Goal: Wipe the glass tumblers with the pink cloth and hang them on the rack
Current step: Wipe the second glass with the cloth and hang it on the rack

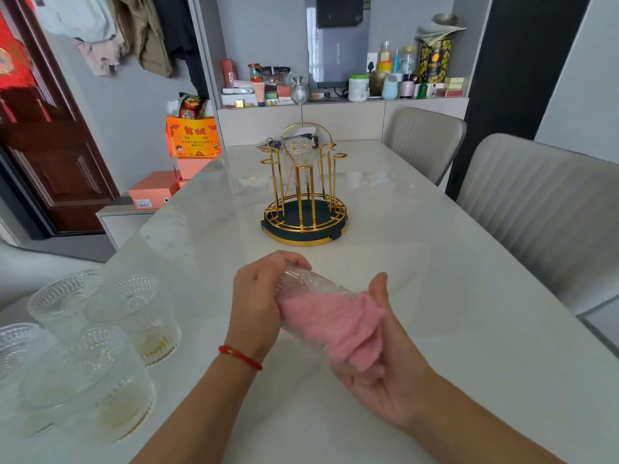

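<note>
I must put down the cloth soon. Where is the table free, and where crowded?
Free: the white table between the gold wire rack and the right hand, and along the right edge. Crowded: near left corner, with embossed glass tumblers.

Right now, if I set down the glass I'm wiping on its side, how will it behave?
The tumbler looks round and ribbed, so on its side it would probably roll on the glossy table. It appears to be thin clear glass, likely fragile. The pink cloth stuffed inside looks soft and might damp the rolling slightly.

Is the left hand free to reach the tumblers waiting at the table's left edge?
Probably not yet: the left hand grips the tumbler being wiped. The waiting tumblers stand beside it, nothing between.
</note>
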A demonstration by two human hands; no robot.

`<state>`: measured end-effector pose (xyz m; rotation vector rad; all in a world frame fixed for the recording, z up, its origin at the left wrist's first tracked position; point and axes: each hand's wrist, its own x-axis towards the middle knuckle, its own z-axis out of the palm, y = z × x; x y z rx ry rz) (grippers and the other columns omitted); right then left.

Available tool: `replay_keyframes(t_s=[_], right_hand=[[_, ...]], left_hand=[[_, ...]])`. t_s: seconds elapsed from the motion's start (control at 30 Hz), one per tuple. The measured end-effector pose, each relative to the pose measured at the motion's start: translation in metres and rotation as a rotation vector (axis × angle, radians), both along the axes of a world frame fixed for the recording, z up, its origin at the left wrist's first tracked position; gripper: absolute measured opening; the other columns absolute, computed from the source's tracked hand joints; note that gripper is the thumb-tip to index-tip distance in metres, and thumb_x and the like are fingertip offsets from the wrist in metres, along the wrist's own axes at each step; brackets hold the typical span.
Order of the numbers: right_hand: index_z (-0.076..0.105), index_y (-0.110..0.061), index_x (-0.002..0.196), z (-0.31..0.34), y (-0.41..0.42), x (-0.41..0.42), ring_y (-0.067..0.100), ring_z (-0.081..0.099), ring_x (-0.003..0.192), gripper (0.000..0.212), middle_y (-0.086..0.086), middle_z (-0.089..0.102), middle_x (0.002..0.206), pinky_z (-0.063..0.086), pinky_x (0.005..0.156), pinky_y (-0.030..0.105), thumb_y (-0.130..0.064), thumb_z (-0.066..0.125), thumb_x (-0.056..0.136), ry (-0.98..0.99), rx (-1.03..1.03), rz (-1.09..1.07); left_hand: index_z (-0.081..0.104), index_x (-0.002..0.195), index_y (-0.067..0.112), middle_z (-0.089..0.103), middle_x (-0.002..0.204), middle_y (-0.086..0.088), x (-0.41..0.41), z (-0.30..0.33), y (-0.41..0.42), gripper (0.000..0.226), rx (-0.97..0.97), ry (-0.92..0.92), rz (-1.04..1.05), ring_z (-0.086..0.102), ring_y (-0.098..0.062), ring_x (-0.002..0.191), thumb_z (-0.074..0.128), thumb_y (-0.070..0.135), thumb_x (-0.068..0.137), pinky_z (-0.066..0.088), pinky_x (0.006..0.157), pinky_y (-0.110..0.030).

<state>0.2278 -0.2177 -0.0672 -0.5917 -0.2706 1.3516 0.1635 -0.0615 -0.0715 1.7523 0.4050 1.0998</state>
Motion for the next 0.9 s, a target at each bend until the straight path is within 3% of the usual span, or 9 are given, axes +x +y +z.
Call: replay_keyframes(t_s=[0.13,0.23,0.3,0.37,0.5,0.6,0.73,0.83,0.9], right_hand=[[0.078,0.0,0.093,0.002,-0.002,0.015,0.012,0.053,0.035,0.085,0.01,0.065,0.072,0.042,0.029,0.017,-0.077,0.049,0.072,0.067,0.081,0.018],[0.077,-0.012,0.099,0.004,-0.006,0.025,0.052,0.068,0.081,0.107,0.038,0.067,0.099,0.06,0.07,0.058,-0.102,0.038,0.056,-0.604,-0.14,-0.006],[0.075,-0.017,0.066,0.006,-0.009,0.021,0.039,0.066,0.055,0.098,0.021,0.07,0.065,0.056,0.048,0.045,-0.103,0.028,0.058,-1.039,-0.134,-0.092],[0.063,-0.024,0.049,0.001,-0.009,0.009,0.016,0.054,0.035,0.081,-0.006,0.06,0.043,0.043,0.035,0.024,-0.094,0.027,0.073,-1.187,-0.057,-0.101],[0.07,-0.004,0.065,-0.002,-0.002,0.002,0.015,0.054,0.038,0.099,0.003,0.058,0.045,0.042,0.04,0.018,-0.09,0.022,0.074,-0.977,-0.142,-0.11],[0.072,0.007,0.103,-0.001,-0.003,0.004,0.013,0.049,0.032,0.099,0.009,0.056,0.048,0.037,0.031,0.015,-0.079,0.03,0.079,-0.413,-0.174,-0.081],[0.078,0.001,0.069,0.008,-0.003,0.005,0.004,0.036,0.024,0.083,0.007,0.059,0.058,0.022,0.029,0.005,-0.07,0.038,0.084,0.071,0.003,-0.118],[0.081,-0.004,0.083,0.006,-0.002,0.014,0.015,0.049,0.038,0.085,0.015,0.065,0.072,0.04,0.031,0.017,-0.08,0.043,0.077,-0.06,-0.063,-0.103],[0.081,-0.018,0.1,0.005,-0.001,0.019,0.044,0.065,0.092,0.097,0.028,0.07,0.111,0.059,0.075,0.051,-0.098,0.045,0.059,-0.391,-0.161,-0.06]], left_hand=[[0.077,0.098,0.016,0.072,0.096,-0.003,-0.004,0.002,-0.003,0.05,0.026,-0.029,-0.186,0.068,-0.021,0.087,0.034,0.043,0.092,0.054,0.07,-0.031],[0.076,0.106,0.023,0.051,0.07,-0.011,-0.012,0.011,0.001,0.057,-0.38,0.411,-0.36,0.046,-0.02,0.055,0.038,0.057,0.081,0.037,0.048,-0.022],[0.072,0.101,0.011,0.037,0.056,-0.007,-0.015,0.012,0.004,0.062,-0.531,0.595,-0.382,0.031,-0.018,0.041,0.043,0.063,0.084,0.024,0.044,-0.017],[0.074,0.1,0.011,0.041,0.058,-0.007,-0.011,0.012,0.001,0.053,-0.572,0.616,-0.261,0.029,-0.016,0.037,0.044,0.054,0.095,0.021,0.043,-0.016],[0.074,0.079,0.025,0.048,0.065,-0.005,-0.001,0.011,-0.011,0.033,-0.53,0.427,-0.06,0.029,-0.014,0.04,0.047,0.033,0.097,0.022,0.043,-0.017],[0.074,0.07,0.025,0.055,0.056,0.012,0.003,0.007,-0.012,0.041,-0.369,0.295,0.058,0.038,-0.008,0.045,0.046,0.022,0.099,0.026,0.042,-0.019],[0.072,0.076,0.025,0.069,0.079,0.008,0.002,0.002,-0.01,0.037,-0.067,0.011,-0.006,0.059,-0.006,0.07,0.039,0.031,0.092,0.048,0.057,-0.026],[0.071,0.083,0.029,0.063,0.081,0.002,-0.001,0.004,-0.007,0.038,-0.136,0.079,-0.131,0.05,-0.018,0.069,0.037,0.046,0.08,0.039,0.048,-0.023],[0.073,0.092,0.022,0.056,0.08,-0.008,-0.004,0.007,-0.002,0.045,-0.299,0.275,-0.249,0.042,-0.022,0.066,0.036,0.045,0.079,0.032,0.048,-0.022]])
